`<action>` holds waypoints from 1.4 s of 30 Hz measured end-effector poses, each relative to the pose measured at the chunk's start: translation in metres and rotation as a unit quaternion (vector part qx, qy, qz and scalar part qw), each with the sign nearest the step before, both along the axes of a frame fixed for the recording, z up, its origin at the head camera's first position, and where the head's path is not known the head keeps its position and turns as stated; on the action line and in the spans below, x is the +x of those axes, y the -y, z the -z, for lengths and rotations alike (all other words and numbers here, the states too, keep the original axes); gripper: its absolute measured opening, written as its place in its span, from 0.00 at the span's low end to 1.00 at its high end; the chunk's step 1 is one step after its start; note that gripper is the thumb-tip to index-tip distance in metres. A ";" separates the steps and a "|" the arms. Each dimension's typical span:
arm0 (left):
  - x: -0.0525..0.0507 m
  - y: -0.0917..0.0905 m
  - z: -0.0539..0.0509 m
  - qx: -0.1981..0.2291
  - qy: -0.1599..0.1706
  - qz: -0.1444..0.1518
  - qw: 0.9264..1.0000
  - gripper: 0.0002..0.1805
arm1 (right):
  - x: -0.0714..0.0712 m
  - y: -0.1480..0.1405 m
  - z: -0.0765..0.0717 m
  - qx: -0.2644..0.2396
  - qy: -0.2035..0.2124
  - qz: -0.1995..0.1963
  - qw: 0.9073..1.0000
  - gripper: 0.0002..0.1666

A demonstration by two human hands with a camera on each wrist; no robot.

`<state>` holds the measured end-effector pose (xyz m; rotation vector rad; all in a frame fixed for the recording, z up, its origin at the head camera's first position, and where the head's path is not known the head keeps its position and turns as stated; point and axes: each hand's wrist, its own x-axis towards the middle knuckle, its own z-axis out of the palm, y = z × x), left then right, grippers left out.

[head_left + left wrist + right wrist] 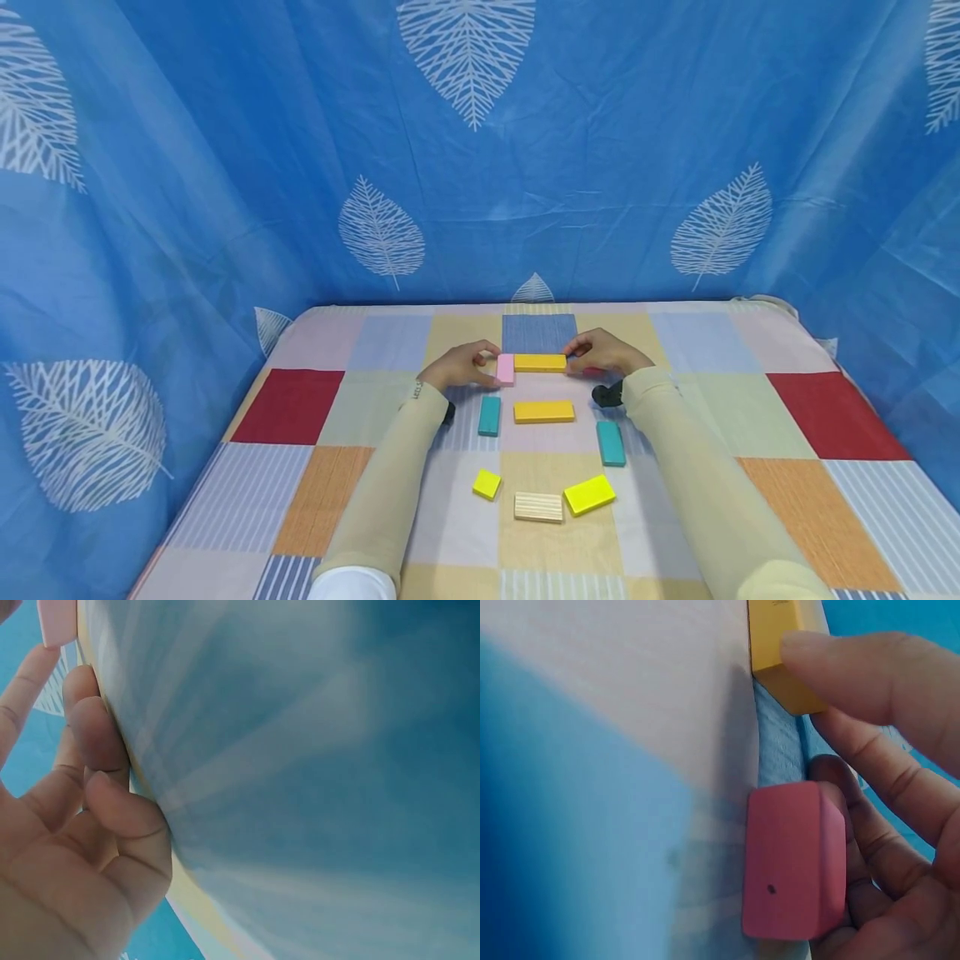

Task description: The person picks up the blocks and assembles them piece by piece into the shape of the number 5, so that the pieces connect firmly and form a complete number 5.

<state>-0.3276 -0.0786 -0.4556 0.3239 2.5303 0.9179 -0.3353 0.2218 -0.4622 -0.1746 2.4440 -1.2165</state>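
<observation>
At the far part of the table, my left hand (pixel 463 365) pinches a pink block (pixel 506 371) between thumb and index finger. This block stands crosswise against the left end of a long orange-yellow block (pixel 536 363). The right hand (pixel 606 351) holds that long block's other end, its thumb on the near face in the right wrist view. Beneath the right palm lies a red block (pixel 784 862), mostly covered in the head view. In the left wrist view, only a corner of the pink block (pixel 58 622) shows, and the other fingers are curled.
Closer in lie a second orange-yellow block (pixel 543 412), two teal blocks, left (pixel 489 416) and right (pixel 611 443), a small yellow block (pixel 487 484), a larger yellow one (pixel 589 495) and a striped wooden block (pixel 538 507). A blue curtain (pixel 570 192) hangs behind the patchwork-covered table (pixel 360 492).
</observation>
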 end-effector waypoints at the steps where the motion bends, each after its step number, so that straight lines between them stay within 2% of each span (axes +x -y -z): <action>1: 0.001 0.000 -0.001 0.000 0.001 0.000 1.000 0.31 | 0.000 -0.001 -0.001 -0.001 0.000 -0.004 1.000 0.24; 7: 0.004 -0.001 -0.004 0.000 0.000 0.006 1.000 0.32 | 0.005 -0.009 -0.004 -0.027 -0.018 -0.041 0.999 0.32; 13: 0.004 -0.002 -0.004 -0.007 0.003 -0.004 1.000 0.32 | 0.009 -0.019 -0.004 -0.054 -0.043 -0.050 0.996 0.31; 21: 0.002 -0.002 -0.003 -0.009 0.004 -0.002 1.000 0.32 | 0.015 -0.035 -0.005 -0.034 -0.070 -0.026 0.997 0.28; 31: 0.001 0.000 -0.002 -0.022 0.007 -0.002 1.000 0.33 | 0.024 -0.052 0.000 -0.008 -0.061 -0.006 0.998 0.27; 42: 0.003 -0.001 -0.002 -0.013 0.006 -0.005 1.000 0.33 | 0.029 -0.054 0.003 0.006 -0.058 0.029 0.998 0.24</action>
